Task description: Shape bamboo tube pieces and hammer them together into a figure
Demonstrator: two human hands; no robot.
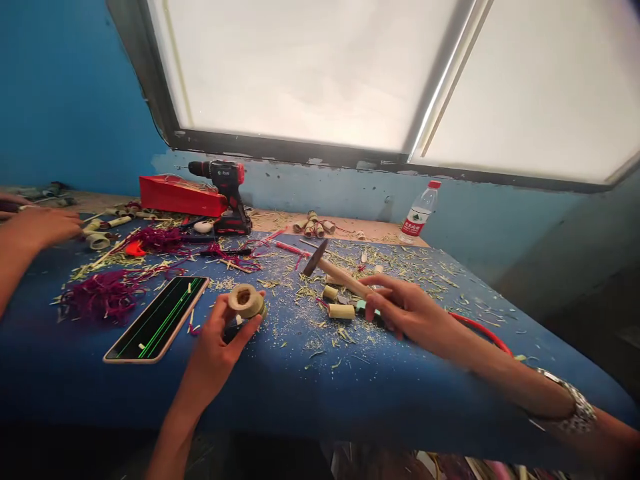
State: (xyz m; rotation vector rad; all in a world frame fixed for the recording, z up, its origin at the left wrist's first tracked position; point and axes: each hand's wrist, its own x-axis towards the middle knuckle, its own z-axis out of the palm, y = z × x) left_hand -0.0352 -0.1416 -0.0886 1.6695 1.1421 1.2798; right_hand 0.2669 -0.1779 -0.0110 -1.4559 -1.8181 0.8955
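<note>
My left hand (223, 343) grips a short hollow bamboo piece (246, 301) between thumb and fingers, its round opening tilted up toward me. In my right hand (403, 303) is a hammer (343, 275), held by its wooden handle with the dark metal head pointing up and to the left. The hammer head is apart from the bamboo piece, to its right. Under and beside the hammer lie small cut bamboo pieces (341, 311) and a pale green item (361, 306) partly covered by my right hand. A phone (157, 320) with green lines on its screen lies left of my left hand.
A cordless drill (231, 197) stands at the back beside a red box (181, 197). Purple string (103, 297), shavings and bamboo pieces (314, 225) litter the blue tabletop (320, 393). A water bottle (421, 212) stands back right. Another person's hand (45, 227) is at far left.
</note>
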